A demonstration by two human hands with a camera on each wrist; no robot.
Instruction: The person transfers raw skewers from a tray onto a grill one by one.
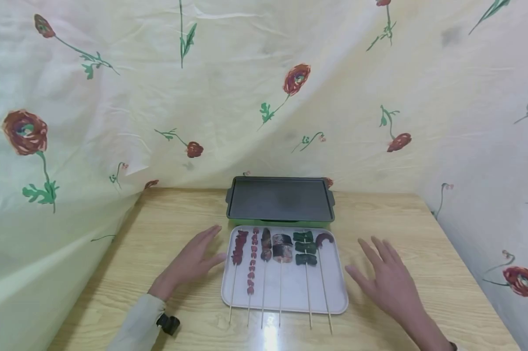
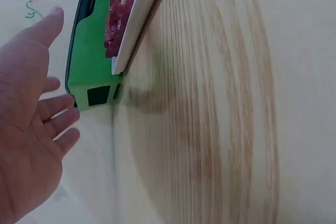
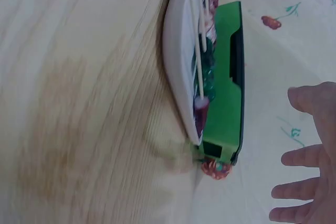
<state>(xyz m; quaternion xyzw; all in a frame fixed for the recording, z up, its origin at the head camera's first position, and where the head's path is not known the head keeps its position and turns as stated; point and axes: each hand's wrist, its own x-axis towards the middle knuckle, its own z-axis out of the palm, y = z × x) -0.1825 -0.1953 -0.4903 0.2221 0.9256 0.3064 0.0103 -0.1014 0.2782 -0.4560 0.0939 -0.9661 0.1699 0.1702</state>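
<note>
A white tray (image 1: 246, 304) lies on the table with several skewers side by side, their bare sticks jutting over its near edge. From the left come dark red meat (image 1: 239, 247), small red pieces (image 1: 253, 261), a dark mixed skewer (image 1: 266, 244), banded fish-like slices (image 1: 283, 247), green rolls (image 1: 305, 247) and a curled purple piece (image 1: 324, 239). My left hand (image 1: 191, 261) hovers by the tray's left side, fingers extended and nothing held. Off the right side, my right hand (image 1: 386, 280) is spread with fingers apart, also holding nothing.
Directly behind the tray stands a green electric griddle (image 2: 92, 51) with a flat dark plate (image 1: 281, 199). A flower-printed cloth (image 1: 229, 87) hangs behind and along both sides. The wooden table (image 1: 443, 273) extends left and right of the tray.
</note>
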